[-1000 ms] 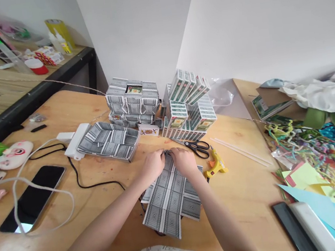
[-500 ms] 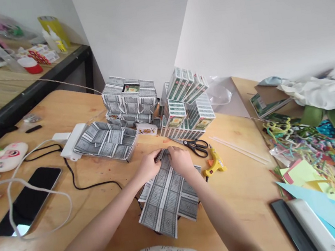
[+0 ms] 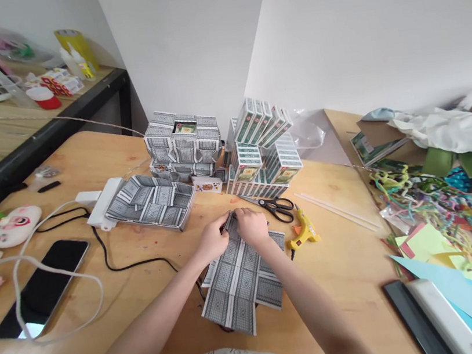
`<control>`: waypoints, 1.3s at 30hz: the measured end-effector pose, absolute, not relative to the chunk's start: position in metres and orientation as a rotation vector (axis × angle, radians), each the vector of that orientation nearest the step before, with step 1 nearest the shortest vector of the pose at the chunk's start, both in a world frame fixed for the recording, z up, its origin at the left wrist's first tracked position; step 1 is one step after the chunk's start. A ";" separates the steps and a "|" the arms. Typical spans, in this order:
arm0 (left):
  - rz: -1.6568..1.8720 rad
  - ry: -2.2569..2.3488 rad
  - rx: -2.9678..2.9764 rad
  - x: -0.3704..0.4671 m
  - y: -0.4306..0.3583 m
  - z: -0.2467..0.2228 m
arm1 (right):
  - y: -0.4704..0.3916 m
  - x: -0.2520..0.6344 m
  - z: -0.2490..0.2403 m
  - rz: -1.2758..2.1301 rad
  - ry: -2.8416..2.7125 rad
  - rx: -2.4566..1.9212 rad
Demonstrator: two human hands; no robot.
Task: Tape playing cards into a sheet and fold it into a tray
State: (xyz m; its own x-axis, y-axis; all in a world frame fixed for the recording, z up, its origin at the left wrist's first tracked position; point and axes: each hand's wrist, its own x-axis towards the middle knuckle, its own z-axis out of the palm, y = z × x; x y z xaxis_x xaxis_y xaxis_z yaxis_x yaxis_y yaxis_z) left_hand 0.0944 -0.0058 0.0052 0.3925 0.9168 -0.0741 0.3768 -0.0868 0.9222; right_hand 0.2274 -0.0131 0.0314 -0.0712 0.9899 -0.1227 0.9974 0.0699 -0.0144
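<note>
Both my hands pinch the far end of a panel of joined playing cards (image 3: 236, 273), patterned grey backs facing up. My left hand (image 3: 213, 239) grips its left far corner, where the edge is bent upward. My right hand (image 3: 251, 226) closes on the far edge beside it, the fingertips partly hidden. The panel's near end lies toward my body, with side flaps of cards sticking out. Right of my right hand are black scissors (image 3: 279, 208) and a yellow glue gun (image 3: 304, 230).
Behind stand a card-covered box (image 3: 185, 143), an open card tray (image 3: 154, 203) and stacked card packs (image 3: 261, 150). A white power strip (image 3: 107, 204), cables and a phone (image 3: 43, 289) lie left. Clear glue sticks (image 3: 337, 211), coloured paper (image 3: 448, 282) and tangled yarn lie right.
The card panel's near end has swung slightly to the right. Both hands keep their hold on the far end, and the view has shifted a little.
</note>
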 end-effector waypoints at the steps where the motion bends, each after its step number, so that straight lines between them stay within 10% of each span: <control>1: 0.691 1.165 1.638 0.096 -0.006 0.004 | -0.012 0.225 0.031 -0.139 2.219 2.105; 17: 0.640 0.964 1.366 0.084 -0.002 0.010 | -0.020 0.284 0.026 -0.961 2.608 2.395; 39: 0.966 1.812 1.856 -0.017 0.058 0.069 | -0.067 0.299 0.014 -0.605 2.451 3.191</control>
